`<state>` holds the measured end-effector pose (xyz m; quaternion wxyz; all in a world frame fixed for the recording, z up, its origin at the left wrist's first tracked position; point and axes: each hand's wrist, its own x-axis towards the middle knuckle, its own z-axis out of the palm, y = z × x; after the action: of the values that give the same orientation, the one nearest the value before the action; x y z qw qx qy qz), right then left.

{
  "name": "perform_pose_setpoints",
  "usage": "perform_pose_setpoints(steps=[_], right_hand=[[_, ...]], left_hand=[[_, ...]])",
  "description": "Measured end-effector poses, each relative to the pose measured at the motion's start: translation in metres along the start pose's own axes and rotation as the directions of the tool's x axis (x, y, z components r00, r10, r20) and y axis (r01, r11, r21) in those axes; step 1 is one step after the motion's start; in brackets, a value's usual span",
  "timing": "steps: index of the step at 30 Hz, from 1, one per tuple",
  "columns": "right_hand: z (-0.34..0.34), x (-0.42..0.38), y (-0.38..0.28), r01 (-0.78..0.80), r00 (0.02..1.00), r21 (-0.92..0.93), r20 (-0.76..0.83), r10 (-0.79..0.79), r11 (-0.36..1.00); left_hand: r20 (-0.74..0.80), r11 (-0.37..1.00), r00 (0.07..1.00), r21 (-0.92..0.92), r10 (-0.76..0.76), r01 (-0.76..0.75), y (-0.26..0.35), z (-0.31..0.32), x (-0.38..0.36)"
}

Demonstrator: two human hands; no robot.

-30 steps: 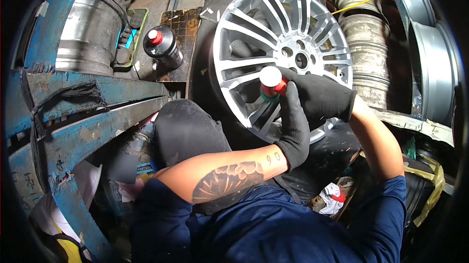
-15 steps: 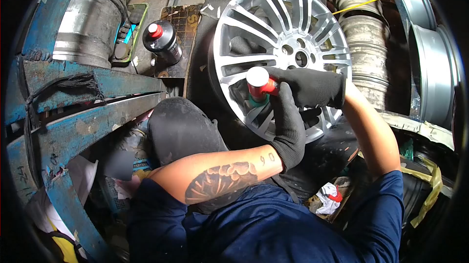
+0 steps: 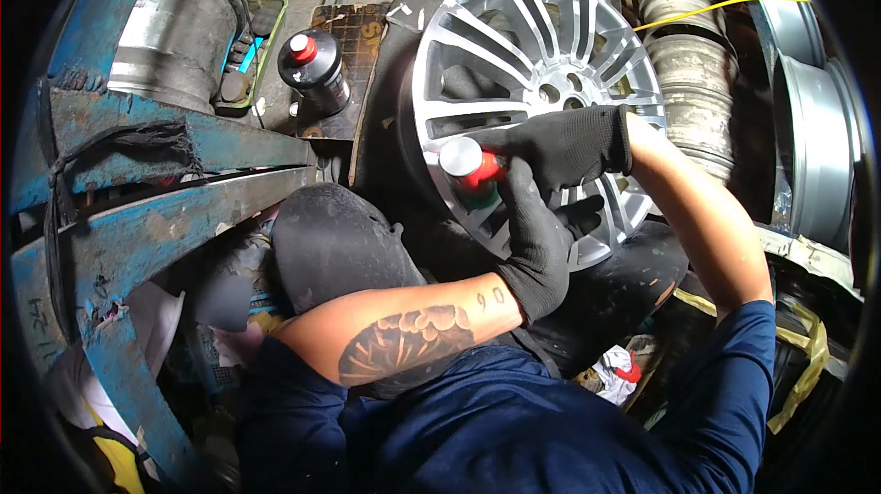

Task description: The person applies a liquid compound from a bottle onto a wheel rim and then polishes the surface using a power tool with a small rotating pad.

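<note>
A silver multi-spoke alloy wheel [image 3: 569,31] leans tilted in front of me, and my hands are over its lower part. A small red hand-held sander [image 3: 477,166] with a round silver top is held at the wheel's lower left, green showing beneath its head. My right hand [image 3: 574,145], in a black glove, is closed round the sander's handle from above. From below, my left hand [image 3: 537,260], also gloved, has its thumb against the handle by the sander's head; its other fingers reach right under my right hand, partly hidden.
A dark bottle with a red cap [image 3: 317,72] stands left of the wheel on a stained board [image 3: 367,31]. Blue metal framing [image 3: 184,210] runs along the left. Stacked wheel rims [image 3: 688,81] stand at the right, with a yellow hose [image 3: 734,2] near them.
My hands and the sander have moved left and slightly down across the wheel's lower spokes, with the right hand covering more of the hub. The view has also shifted slightly. Both grips look unchanged.
</note>
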<state>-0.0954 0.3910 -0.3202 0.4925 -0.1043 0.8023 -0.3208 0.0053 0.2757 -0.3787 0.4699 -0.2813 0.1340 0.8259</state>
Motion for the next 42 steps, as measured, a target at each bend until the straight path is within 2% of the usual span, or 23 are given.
perform_pose_setpoints(steps=[1, 3, 4, 5, 8, 11, 18, 21, 24, 25, 26, 27, 28, 32, 33, 34, 35, 36, 38, 39, 42], right_hand=[[-0.001, -0.001, 0.003, 0.148, 0.988, -0.165, -0.018, -0.153, 0.975], [-0.004, -0.007, -0.006, 0.107, 0.994, -0.245, -0.008, -0.112, 0.964], [-0.004, -0.006, -0.007, 0.07, 0.997, -0.208, -0.001, -0.072, 0.976], [-0.004, -0.005, -0.007, 0.031, 1.0, -0.171, 0.007, -0.031, 0.985], [-0.008, -0.001, -0.012, -0.107, 0.991, 0.009, 0.078, 0.106, 0.994], [-0.005, 0.0, -0.008, 0.031, 0.999, -0.091, -0.03, -0.034, 0.995], [0.001, 0.001, 0.003, 0.112, 0.989, -0.013, -0.096, -0.112, 0.994], [0.005, -0.001, 0.001, 0.113, 0.985, 0.0, -0.134, -0.112, 0.994], [0.009, -0.009, -0.001, 0.007, 0.989, -0.01, -0.146, -0.008, 1.0], [0.013, -0.012, 0.003, -0.026, 0.992, 0.136, -0.123, 0.043, 0.99], [0.02, -0.014, 0.021, 0.056, 0.989, 0.101, -0.142, -0.041, 0.993], [0.024, -0.019, 0.02, 0.047, 0.982, 0.077, -0.188, -0.032, 0.996], [0.03, -0.024, 0.017, 0.038, 0.973, 0.055, -0.231, -0.024, 0.998], [0.044, -0.039, -0.009, -0.186, 0.905, 0.043, -0.382, 0.188, 0.982], [0.053, -0.043, -0.006, -0.182, 0.872, 0.026, -0.457, 0.174, 0.983], [0.063, -0.046, -0.002, -0.18, 0.834, 0.012, -0.529, 0.159, 0.984], [0.067, -0.051, -0.007, -0.245, 0.826, 0.045, -0.513, 0.233, 0.968], [0.079, -0.054, -0.001, -0.228, 0.787, 0.062, -0.575, 0.222, 0.972], [0.108, -0.059, 0.018, -0.185, 0.701, 0.082, -0.687, 0.19, 0.979], [0.115, -0.061, 0.013, -0.181, 0.679, 0.162, -0.693, 0.242, 0.97], [0.141, -0.058, 0.015, -0.078, 0.624, 0.179, -0.759, 0.188, 0.981]], left_hand=[[0.002, 0.998, 0.998, -0.009, -0.055, 0.055, 0.006, 0.008, -0.008], [0.06, 0.997, 0.995, 0.005, -0.076, 0.076, 0.005, 0.006, -0.009], [0.088, 0.996, 0.992, 0.011, -0.089, 0.088, 0.006, 0.006, -0.01], [0.052, 0.994, 0.993, 0.017, -0.11, 0.11, 0.007, 0.009, -0.011], [-0.052, 0.999, 0.999, -0.037, 0.004, -0.006, 0.0, 0.013, -0.002], [-0.044, 0.999, 0.998, -0.004, 0.046, -0.046, 0.0, 0.002, 0.007], [-0.007, 1.0, 1.0, -0.025, 0.013, -0.014, 0.001, -0.006, 0.012], [0.016, 1.0, 1.0, -0.019, -0.007, 0.008, 0.001, -0.004, 0.011], [0.03, 0.999, 0.999, 0.036, -0.037, 0.036, -0.006, -0.008, 0.006], [0.035, 0.997, 0.998, 0.069, -0.045, 0.043, -0.009, -0.01, 0.004], [0.039, 0.994, 0.998, 0.102, -0.054, 0.05, -0.012, -0.012, 0.003], [0.03, 0.991, 0.997, 0.118, -0.071, 0.067, -0.011, -0.01, 0.002], [0.021, 0.988, 0.996, 0.133, -0.087, 0.084, -0.01, -0.008, 0.001], [-0.07, 0.976, 0.983, 0.121, -0.171, 0.178, 0.009, 0.022, -0.015], [-0.085, 0.973, 0.978, 0.118, -0.188, 0.198, 0.014, 0.029, -0.017], [-0.056, 0.975, 0.99, 0.17, -0.132, 0.14, -0.004, 0.01, -0.008], [-0.027, 0.972, 0.997, 0.22, -0.075, 0.079, -0.023, -0.009, 0.002], [0.003, 0.964, 1.0, 0.265, -0.018, 0.017, -0.042, -0.028, 0.011], [-0.004, 0.949, 0.995, 0.3, -0.096, 0.093, -0.034, -0.024, 0.003], [0.011, 0.945, 1.0, 0.327, 0.005, -0.009, -0.033, -0.02, -0.002], [-0.058, 0.905, 0.998, 0.424, -0.008, 0.032, -0.033, -0.023, -0.017]])
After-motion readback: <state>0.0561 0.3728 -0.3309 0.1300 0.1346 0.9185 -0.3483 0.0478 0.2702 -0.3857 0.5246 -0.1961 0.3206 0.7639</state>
